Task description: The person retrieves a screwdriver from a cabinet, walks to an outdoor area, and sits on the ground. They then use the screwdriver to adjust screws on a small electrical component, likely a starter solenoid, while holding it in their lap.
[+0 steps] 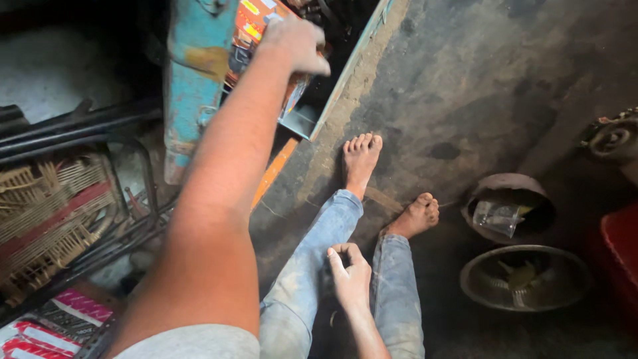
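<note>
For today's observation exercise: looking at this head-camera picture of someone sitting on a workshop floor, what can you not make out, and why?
- Left hand, head view: motion-blurred; the fingers curl away from the camera, so whether it grips anything in the orange box is unclear.
- Right hand: loosely closed on the jeans; its palm is hidden.
- Upper metal bowl: the clear packet inside is too dim to identify.
- Red container: cut off by the right edge.
</note>
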